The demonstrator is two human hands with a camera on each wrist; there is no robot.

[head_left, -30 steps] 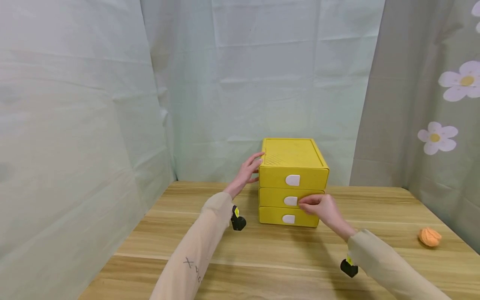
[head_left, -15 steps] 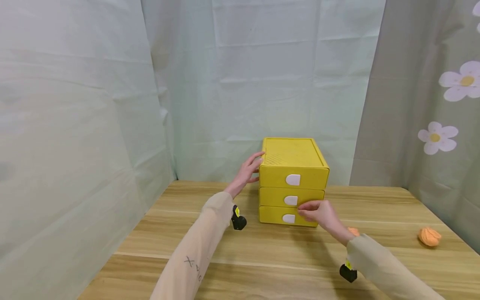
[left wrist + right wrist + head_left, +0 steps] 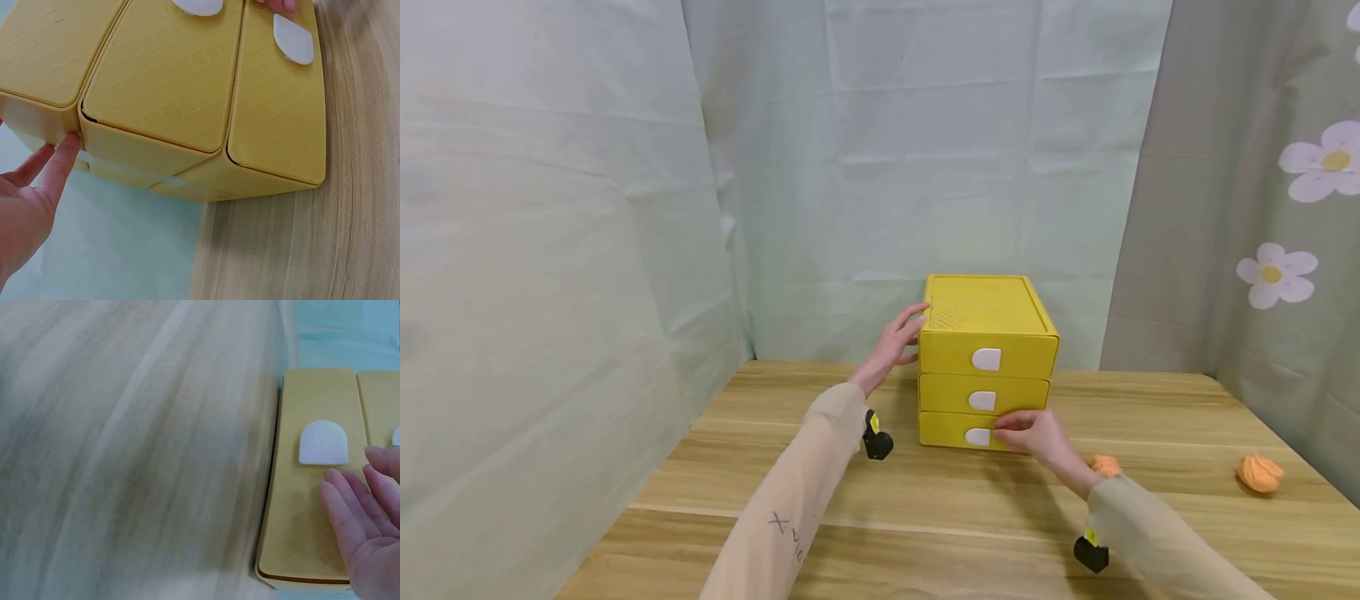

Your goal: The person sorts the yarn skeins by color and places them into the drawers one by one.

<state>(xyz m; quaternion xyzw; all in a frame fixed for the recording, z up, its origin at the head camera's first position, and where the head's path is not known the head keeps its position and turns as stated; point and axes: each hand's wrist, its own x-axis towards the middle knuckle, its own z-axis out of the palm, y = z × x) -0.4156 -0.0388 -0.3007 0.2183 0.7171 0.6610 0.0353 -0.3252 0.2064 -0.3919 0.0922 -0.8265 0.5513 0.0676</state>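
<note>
A yellow cabinet (image 3: pixel 988 302) with three stacked drawers stands on the wooden table, every drawer pushed in. Each front carries a white rounded handle. My left hand (image 3: pixel 895 343) rests against the cabinet's upper left side with its fingers spread; in the left wrist view, fingertips (image 3: pixel 70 145) touch that side wall. At the bottom drawer (image 3: pixel 943 428), my right hand (image 3: pixel 1041 435) has its fingertips just right of the white handle (image 3: pixel 978 437). In the right wrist view these fingers (image 3: pixel 350 509) look extended, close to the handle (image 3: pixel 324 445) with nothing between them and the thumb.
An orange crumpled, ball-like thing (image 3: pixel 1260 474) lies on the table (image 3: pixel 925 533) at the right. Another orange thing (image 3: pixel 1105 464) is partly hidden behind my right wrist. Pale curtains (image 3: pixel 925 167) hang behind and at the left; a flowered curtain (image 3: pixel 1270 350) hangs at the right.
My right hand has moved down from beside the middle drawer's handle to beside the bottom one. The second orange thing has come into view behind that wrist. My left hand stays still.
</note>
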